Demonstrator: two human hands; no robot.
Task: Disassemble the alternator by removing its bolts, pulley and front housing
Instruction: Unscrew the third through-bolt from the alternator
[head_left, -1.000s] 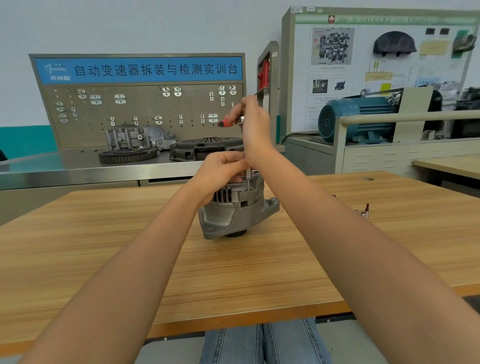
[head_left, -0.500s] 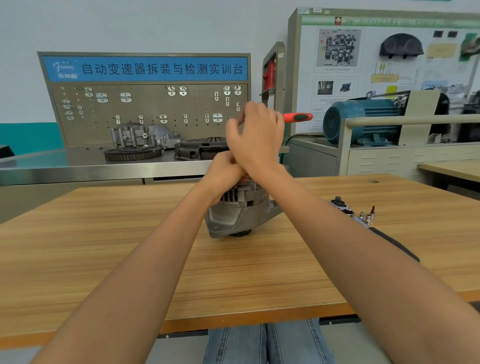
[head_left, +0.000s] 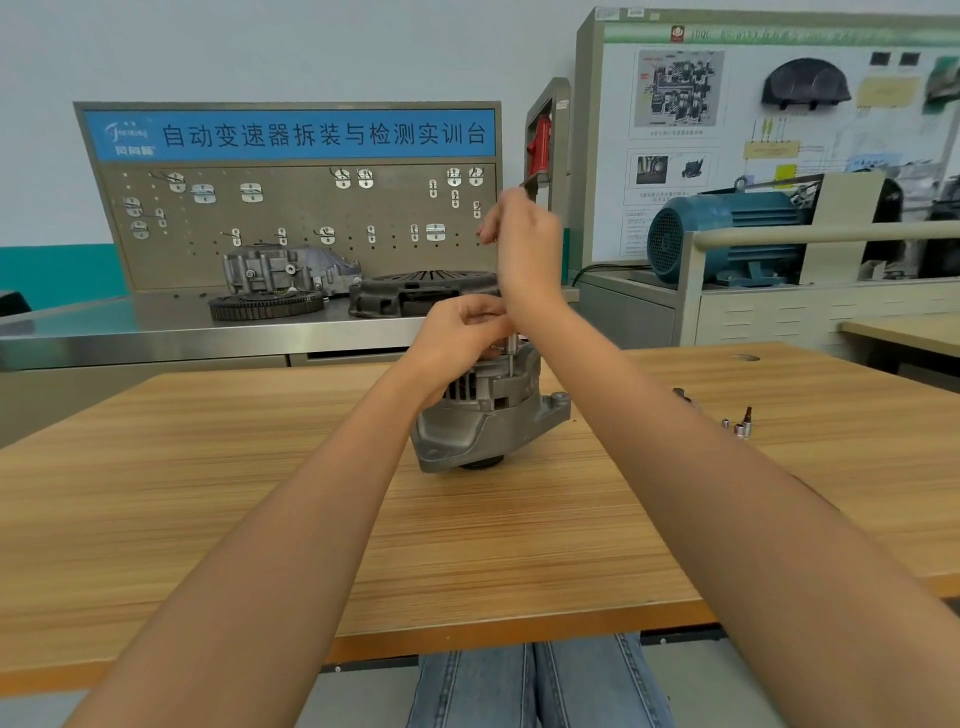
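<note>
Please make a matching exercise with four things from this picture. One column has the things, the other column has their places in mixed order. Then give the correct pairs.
Things:
1. alternator
2. blue motor
3. small sockets
4. toothed ring gear

Places:
A. on the steel bench, below the pegboard
B. on the wooden table, right of the alternator
C. mid-table, under both hands
D. on the cabinet at the right

Pairs: 1-C, 2-D, 3-B, 4-A
</note>
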